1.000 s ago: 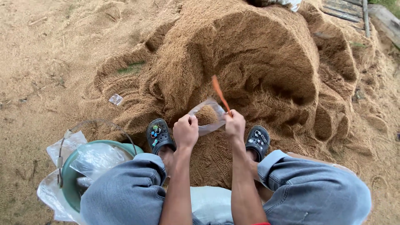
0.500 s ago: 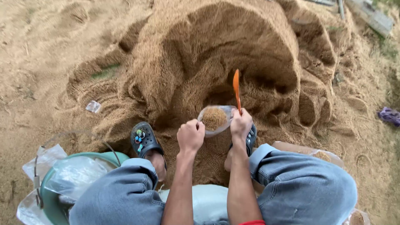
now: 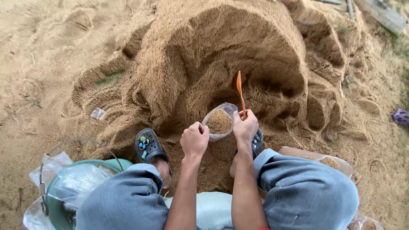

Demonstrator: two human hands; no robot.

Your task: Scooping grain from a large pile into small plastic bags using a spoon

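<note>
Leftmost, a green bucket (image 3: 57, 191) lined with plastic sits by the knee. Left hand (image 3: 194, 139) is closed on the rim of a clear plastic bag (image 3: 219, 123) part-filled with brown grain, held before the husk mound (image 3: 230, 55). Right hand (image 3: 245, 127) pinches the opposite rim and an orange scoop (image 3: 240, 87). Bag judged soft, saggy and light; best gripped at the rim.

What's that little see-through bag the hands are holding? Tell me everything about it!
The clear plastic bag is small, thin and crinkly, with its mouth held wide open and facing up. Brown, grainy husk-like stuff fills it almost to the rim. The left hand grips its near edge and the right hand, which also holds an orange scoop, grips the other side. It hangs just before the big brown heap.
</note>
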